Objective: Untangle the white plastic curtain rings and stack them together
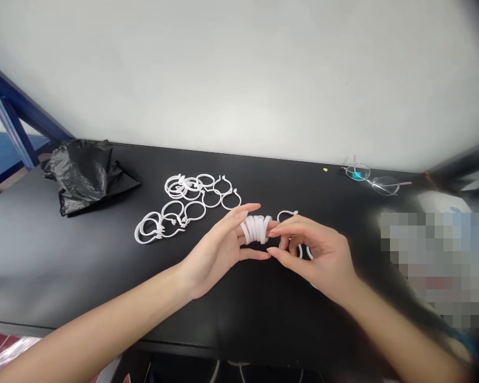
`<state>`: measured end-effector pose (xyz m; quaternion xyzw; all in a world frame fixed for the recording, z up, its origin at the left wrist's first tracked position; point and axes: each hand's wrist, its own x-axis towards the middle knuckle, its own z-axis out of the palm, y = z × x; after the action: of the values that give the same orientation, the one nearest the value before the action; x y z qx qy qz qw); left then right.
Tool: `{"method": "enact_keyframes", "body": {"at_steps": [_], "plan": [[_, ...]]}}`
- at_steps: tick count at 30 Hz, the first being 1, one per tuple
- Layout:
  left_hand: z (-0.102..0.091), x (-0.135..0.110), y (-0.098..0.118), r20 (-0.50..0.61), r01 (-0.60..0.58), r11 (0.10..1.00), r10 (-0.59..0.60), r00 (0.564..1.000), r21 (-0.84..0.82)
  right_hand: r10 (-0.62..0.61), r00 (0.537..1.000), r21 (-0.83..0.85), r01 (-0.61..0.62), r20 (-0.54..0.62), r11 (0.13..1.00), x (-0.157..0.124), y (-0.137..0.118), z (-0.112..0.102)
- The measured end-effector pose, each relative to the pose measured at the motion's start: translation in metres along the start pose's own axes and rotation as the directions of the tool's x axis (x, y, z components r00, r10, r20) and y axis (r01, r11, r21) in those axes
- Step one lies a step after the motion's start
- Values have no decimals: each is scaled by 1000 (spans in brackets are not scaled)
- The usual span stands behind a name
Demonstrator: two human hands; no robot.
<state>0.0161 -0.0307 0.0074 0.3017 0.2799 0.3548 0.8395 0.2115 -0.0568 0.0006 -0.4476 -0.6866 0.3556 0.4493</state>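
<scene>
White plastic rings sit stacked in a tight bundle between both hands, just above the black table. The left hand has its fingers stretched out and held close together, the bundle threaded over their tips, while the thumb lies beneath it. The right hand meets the stack from the other side, its thumb and forefinger pinching the end of the bundle; its other fingers curl loosely, and more white rings show behind them. Beyond the left fingertips, a loose heap of rings lies spread on the table, well apart from the hands. Farther left of that rests a crumpled black plastic bag. Past the right fingers, near the wall, lie a pair of glasses.
</scene>
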Motion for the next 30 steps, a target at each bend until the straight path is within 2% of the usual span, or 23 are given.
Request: {"method": "enact_keyframes", "body": {"at_steps": [2, 4, 5, 6, 8, 11, 13, 15, 19, 21, 24, 26, 29, 30], "plan": [[-1, 0, 1, 13, -5, 1000, 5, 1000, -21, -50, 995, -76, 44, -81, 996, 0, 3, -3], [-2, 0, 2, 24, -3, 1000, 4, 1000, -20, -50, 983, -210, 11, -179, 978, 4, 8, -10], [-2, 0, 3, 35, -1, 1000, 2, 999, -11, -44, 981, -299, -15, -190, 954, 6, 12, -14], [-3, 0, 3, 53, -2, 1000, 2, 999, 0, -47, 984, -408, -28, -171, 912, 9, 16, -17], [-4, 0, 3, 93, -7, 1000, 5, 996, 15, -45, 997, -565, 5, -57, 825, 13, 25, -24], [-5, 1, 1, 144, -1, 1000, -3, 990, 26, 17, 998, -650, 23, 56, 759, 15, 34, -27], [-6, 1, -1, 156, -3, 999, -4, 988, 45, 30, 996, -646, 28, 79, 763, 15, 35, -27], [-5, 1, -2, 149, -16, 998, 6, 989, 62, 23, 998, -586, 19, 64, 810, 14, 32, -26], [-2, -1, -1, 68, -27, 999, 24, 997, 42, -57, 995, -287, 30, -87, 958, 13, 20, -22], [0, -1, 0, 34, -15, 1000, 15, 999, 11, -114, 987, -183, 92, -114, 979, 12, 14, -20], [0, 0, 1, 21, -5, 1000, 5, 1000, -27, -164, 986, -195, 163, 11, 967, 11, 10, -18], [-1, 1, 2, 21, -8, 999, 9, 1000, -36, -159, 987, -208, 156, 0, 966, 12, 9, -20], [-2, 2, 2, 32, -24, 999, 25, 999, -35, -68, 992, -265, 36, -110, 964, 14, 8, -33], [-3, 2, 2, 38, -31, 999, 32, 999, -33, -2, 998, -332, -17, -56, 943, 15, 8, -38]]}}
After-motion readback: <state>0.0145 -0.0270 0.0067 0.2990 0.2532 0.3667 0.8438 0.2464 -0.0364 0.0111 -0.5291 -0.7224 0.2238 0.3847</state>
